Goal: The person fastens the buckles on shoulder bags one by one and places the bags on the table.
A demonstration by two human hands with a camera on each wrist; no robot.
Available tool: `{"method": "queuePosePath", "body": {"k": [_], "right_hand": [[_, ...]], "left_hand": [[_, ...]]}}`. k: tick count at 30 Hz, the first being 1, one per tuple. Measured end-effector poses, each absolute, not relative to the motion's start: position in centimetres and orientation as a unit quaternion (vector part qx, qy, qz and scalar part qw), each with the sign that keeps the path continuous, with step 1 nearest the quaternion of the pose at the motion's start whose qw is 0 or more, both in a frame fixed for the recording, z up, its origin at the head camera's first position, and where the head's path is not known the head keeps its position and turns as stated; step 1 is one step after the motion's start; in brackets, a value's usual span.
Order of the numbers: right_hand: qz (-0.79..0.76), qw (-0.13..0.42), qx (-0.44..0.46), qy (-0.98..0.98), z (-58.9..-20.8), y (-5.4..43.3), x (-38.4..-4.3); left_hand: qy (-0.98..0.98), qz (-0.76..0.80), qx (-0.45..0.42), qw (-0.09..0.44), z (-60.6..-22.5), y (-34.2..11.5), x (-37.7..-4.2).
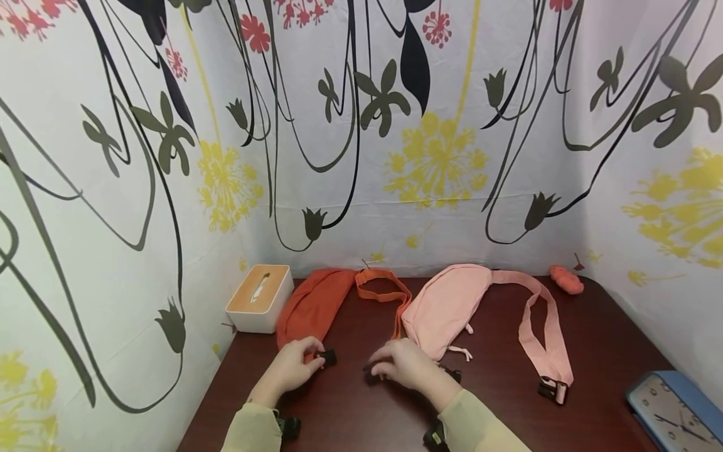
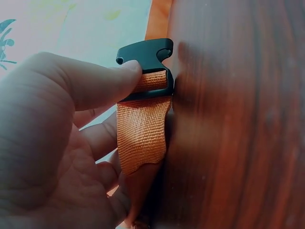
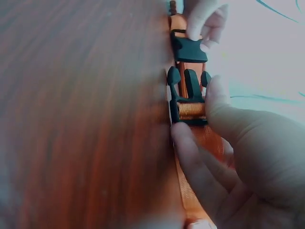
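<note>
Both forearms reach forward over the counter (image 1: 339, 420), the left hand (image 1: 295, 366) at the near end of the orange-red waist bag (image 1: 317, 302) and hiding part of that end, the right hand (image 1: 403, 364) to the right of the bag with its fingers turned toward the left hand. A white tissue box (image 1: 248, 321) with a wood-toned lid sits just left of the orange-red bag; the orange strap (image 1: 390, 297) loops out from the bag's far right side, and past it lies a pink waist bag (image 1: 449, 307), its lower end partly behind the right hand. Well to the right of the orange-red bag are a pink strap (image 1: 556, 342), a coral bundle (image 1: 567, 280) and a blue-cased clock (image 1: 678, 411). The left fingers pinch the socket half (image 2: 145, 51) of a black side-release buckle, thumb laid across it, close to the bag's near end; the right fingers grasp the pronged half (image 3: 193, 88) between thumb and forefinger, right of the bag, its prongs facing the socket across a small gap
</note>
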State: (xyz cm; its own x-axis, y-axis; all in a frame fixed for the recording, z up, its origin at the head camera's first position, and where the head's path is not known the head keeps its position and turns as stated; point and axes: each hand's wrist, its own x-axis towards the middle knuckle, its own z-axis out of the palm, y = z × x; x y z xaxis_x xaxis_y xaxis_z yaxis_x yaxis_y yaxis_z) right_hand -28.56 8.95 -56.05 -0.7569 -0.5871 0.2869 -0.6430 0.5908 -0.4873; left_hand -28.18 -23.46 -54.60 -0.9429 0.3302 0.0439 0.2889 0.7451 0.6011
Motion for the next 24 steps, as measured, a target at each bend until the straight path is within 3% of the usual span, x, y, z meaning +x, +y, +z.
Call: {"method": "queuePosePath", "body": {"k": [7,24], "right_hand": [[0.328,0.045,0.293,-0.897,-57.1,8.9,-28.8],[0.368,0.110,0.203,-0.901,-58.6,7.0,-28.9]], "left_hand": [[0.924,0.347,0.151,0.045,-55.0,-23.5,-28.2],[0.915,0.381,0.126,0.041,-55.7,-23.5,-28.3]]}}
